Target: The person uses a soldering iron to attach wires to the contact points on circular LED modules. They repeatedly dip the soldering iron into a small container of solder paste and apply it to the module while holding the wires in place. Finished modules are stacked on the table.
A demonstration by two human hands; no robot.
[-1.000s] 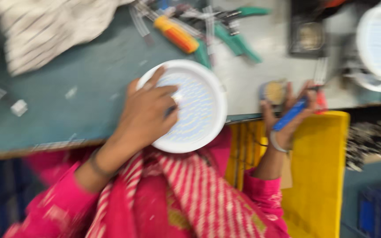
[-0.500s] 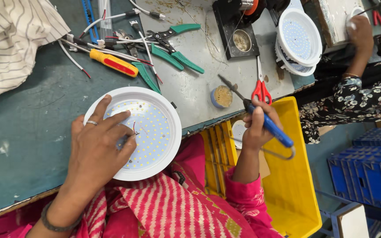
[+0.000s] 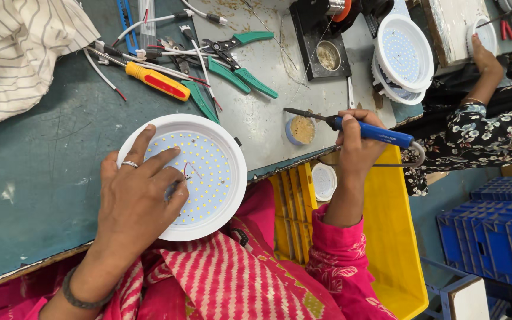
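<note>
The left hand [image 3: 140, 201] lies spread on the round white LED panel light [image 3: 208, 172] at the green workbench's [image 3: 37, 178] edge. At the light's three o'clock, the right hand [image 3: 357, 145] grips a blue-handled soldering iron [image 3: 368, 131], tip beside a small round flux tin [image 3: 301, 130].

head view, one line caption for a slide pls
Left hand steadies a round LED panel; right hand holds a blue-handled soldering iron.

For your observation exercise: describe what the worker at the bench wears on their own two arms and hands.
The left hand has a silver ring on one finger and a dark bangle at the wrist. The right hand shows no ring; its arm ends in a bright pink sleeve with a patterned cuff. A pink striped garment covers the lap.
</note>
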